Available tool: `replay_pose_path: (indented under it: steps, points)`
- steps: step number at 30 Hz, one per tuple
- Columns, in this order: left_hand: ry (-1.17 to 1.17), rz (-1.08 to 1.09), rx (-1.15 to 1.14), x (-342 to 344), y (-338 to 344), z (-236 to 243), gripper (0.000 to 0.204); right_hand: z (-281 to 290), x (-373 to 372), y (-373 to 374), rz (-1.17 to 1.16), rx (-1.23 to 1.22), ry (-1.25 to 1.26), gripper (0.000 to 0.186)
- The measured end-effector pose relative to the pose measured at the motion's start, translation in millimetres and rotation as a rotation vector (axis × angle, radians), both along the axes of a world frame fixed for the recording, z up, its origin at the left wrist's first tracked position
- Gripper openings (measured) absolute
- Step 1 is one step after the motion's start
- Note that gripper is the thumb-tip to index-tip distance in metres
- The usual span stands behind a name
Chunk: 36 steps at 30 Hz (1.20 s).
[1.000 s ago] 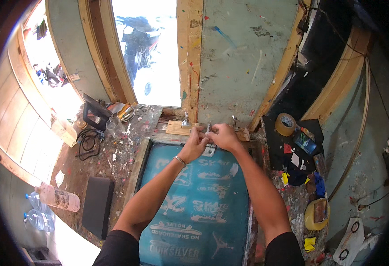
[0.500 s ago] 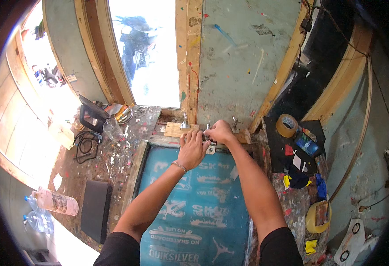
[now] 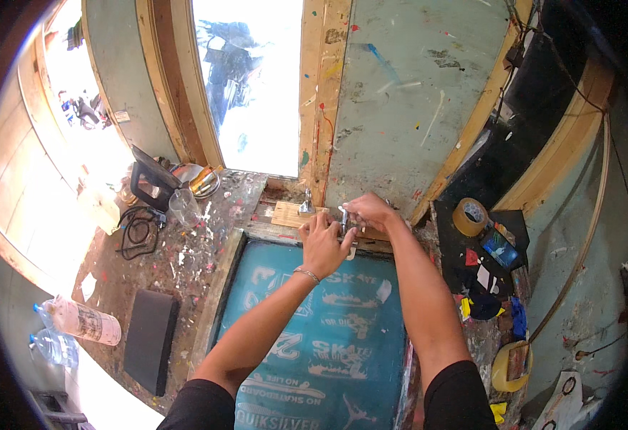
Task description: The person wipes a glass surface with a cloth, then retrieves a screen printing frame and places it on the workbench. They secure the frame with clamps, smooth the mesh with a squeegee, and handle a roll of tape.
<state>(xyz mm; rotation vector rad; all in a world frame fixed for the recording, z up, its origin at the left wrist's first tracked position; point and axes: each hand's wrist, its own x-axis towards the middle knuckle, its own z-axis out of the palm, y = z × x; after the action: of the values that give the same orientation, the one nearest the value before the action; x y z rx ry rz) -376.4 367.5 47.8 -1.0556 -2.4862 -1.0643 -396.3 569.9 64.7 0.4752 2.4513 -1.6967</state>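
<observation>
A screen-printing frame (image 3: 228,279) with teal mesh and pale lettering and designs lies before me, its far end at a metal hinge clamp (image 3: 344,219). My left hand (image 3: 326,247) is at the frame's far edge, thumb and fingers on either side of the clamp's lower part. From the right, my right hand (image 3: 371,213) pinches the upright screw part of the clamp with its fingertips. A second metal clamp (image 3: 307,203) stands just left of my hands on a light wooden block (image 3: 285,213). My fingers partly hide the held clamp.
On the left of the paint-spattered bench (image 3: 192,265) are a black heat iron-like tool (image 3: 152,179), a clear cup (image 3: 184,207), a dark slab (image 3: 150,340) and a pinkish bottle (image 3: 84,320). Tape (image 3: 470,217), a phone-like item (image 3: 499,247) and a yellow container (image 3: 504,369) line the right.
The view has shifted slightly. My right hand has risen and turned a little at the clamp, and more of the upright metal part now shows. My left hand stays at the clamp.
</observation>
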Motion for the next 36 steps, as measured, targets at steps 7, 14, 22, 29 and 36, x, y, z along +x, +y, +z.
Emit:
replay_pose_path:
  steps: [7,14,22,29,36]
  points:
    - [0.061,0.066,0.032,-0.5,1.5,-16.4,0.029,43.7,3.1,-51.8,0.084,0.936,0.101,0.031]
    - [0.005,0.056,0.11,4.2,17.8,-21.5,0.021,6.1,-4.6,-29.1,0.096,0.752,0.195,0.033]
    - [0.089,0.222,0.097,7.1,17.7,-22.1,0.037,6.3,16.2,-32.5,0.128,0.634,0.206,0.035]
    - [0.143,0.043,-0.008,12.2,5.0,-28.2,0.052,16.3,7.2,-39.7,0.109,0.677,-0.085,0.038]
    - [0.18,0.114,-0.017,11.2,6.6,-36.6,0.056,11.9,19.1,-52.0,0.069,0.853,0.044,0.049]
